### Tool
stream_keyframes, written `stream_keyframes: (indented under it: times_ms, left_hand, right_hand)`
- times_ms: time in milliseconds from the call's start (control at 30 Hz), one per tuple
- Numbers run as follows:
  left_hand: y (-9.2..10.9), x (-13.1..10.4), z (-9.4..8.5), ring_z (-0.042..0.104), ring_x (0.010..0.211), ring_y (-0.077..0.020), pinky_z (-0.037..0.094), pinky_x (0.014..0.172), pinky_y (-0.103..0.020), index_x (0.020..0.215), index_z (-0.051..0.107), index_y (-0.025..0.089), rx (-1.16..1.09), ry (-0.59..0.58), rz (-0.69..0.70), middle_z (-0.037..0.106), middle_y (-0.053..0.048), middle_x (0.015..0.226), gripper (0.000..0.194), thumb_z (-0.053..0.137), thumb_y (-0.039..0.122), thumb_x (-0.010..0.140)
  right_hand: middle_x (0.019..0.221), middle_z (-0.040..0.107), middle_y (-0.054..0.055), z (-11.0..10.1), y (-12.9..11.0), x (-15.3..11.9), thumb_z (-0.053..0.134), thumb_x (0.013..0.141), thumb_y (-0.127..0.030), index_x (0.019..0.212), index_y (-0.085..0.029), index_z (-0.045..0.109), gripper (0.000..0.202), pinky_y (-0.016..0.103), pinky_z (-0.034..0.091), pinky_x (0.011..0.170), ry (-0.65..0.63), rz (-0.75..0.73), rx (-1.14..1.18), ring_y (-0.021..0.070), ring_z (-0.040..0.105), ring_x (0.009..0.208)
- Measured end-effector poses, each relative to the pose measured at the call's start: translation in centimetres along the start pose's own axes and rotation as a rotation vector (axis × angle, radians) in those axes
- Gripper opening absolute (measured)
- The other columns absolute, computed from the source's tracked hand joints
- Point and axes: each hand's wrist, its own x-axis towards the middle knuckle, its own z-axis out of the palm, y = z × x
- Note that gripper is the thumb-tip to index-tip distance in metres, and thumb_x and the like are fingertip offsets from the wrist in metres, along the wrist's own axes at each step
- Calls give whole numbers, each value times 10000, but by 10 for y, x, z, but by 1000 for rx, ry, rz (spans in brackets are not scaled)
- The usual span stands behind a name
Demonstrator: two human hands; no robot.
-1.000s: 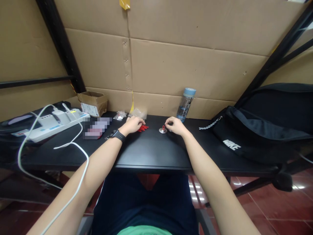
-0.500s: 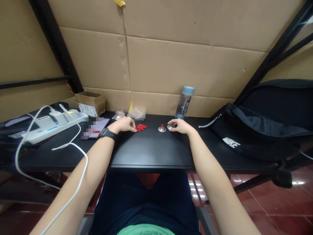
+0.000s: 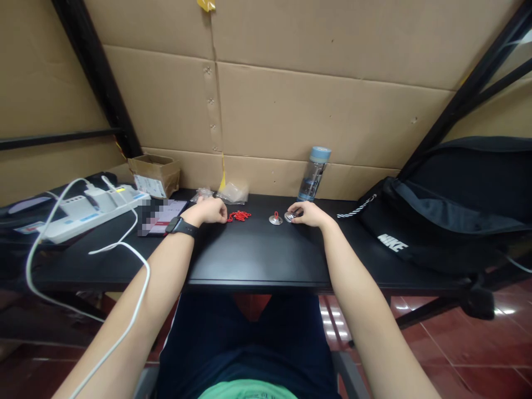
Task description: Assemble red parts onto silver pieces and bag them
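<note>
One domed metal disc [image 3: 275,221], red loop [image 3: 276,214] upright at centre, sits on the black bench [image 3: 257,257], left of the bottle [image 3: 313,176] and nearer. Second disc [image 3: 288,217]: closer to the bottle, pinched in right grip [image 3: 293,213]. Red cord [image 3: 240,215]: tangled heap, farther left of the bottle; left grip [image 3: 226,216] pinches its end. Judged: cord light, limp; discs stiff, slick, best held by rim.

A clear, blue-lidded cylindrical bottle [image 3: 311,176] stands at two o'clock from centre, a black fabric NIKE bag [image 3: 440,227] at three, a long white power strip [image 3: 85,223] at nine, an open brown cardboard box [image 3: 167,176] between nine and ten
</note>
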Motion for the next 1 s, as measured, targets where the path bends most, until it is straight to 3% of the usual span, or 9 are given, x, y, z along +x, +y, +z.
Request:
stream_keyframes:
  times_ms: [133,233,333,433,567,667,1000]
  left_hand:
    - [-1,-1,-2,693,878,-261,433,876,-361,734,752,264,-17,82,58,775,-13,827,114,652,319,726]
    - [3,-1,-2,697,870,-231,470,819,-318,810,726,243,-235,224,177,778,-17,889,156,617,355,802]
    - [20,-2,0,704,877,-209,494,803,-297,822,690,218,-469,368,258,777,-25,908,173,612,371,849]
    - [47,-3,4,701,856,-197,496,811,-306,845,700,211,-563,504,326,774,-29,913,155,646,356,856]
    - [84,-6,12,680,982,-224,433,938,-394,1006,752,251,-497,660,333,782,-36,996,178,651,341,892]
    - [102,-9,17,636,1058,-248,346,979,-459,968,769,277,-383,722,310,779,-34,1012,158,636,352,929]
    - [117,-11,27,558,1133,-260,278,931,-457,1033,719,283,-273,828,226,750,-40,1077,171,561,333,995]
  right_hand:
    - [996,748,72,-2,3,0,817,593,-112,1025,-174,744,442,300,552,763,107,8,51,180,673,799]
    - [1046,722,85,-1,-1,1,813,589,-143,1093,-178,711,515,325,568,771,197,-33,251,198,671,862]
    - [1119,696,86,5,-17,4,816,619,-174,1161,-201,674,561,354,578,837,222,-132,592,211,680,955]
    - [1170,678,74,16,-39,5,842,636,-197,1183,-227,667,575,382,556,944,185,-214,829,216,691,1018]
    - [1190,672,64,30,-60,5,880,619,-198,1172,-241,676,591,379,550,971,103,-241,951,211,685,1029]
    - [1189,673,59,36,-65,5,891,618,-197,1178,-245,676,602,378,546,990,79,-248,990,207,672,1038]
    - [1202,665,52,42,-69,5,906,627,-202,1173,-250,674,595,382,551,1004,51,-264,1054,206,663,1051]
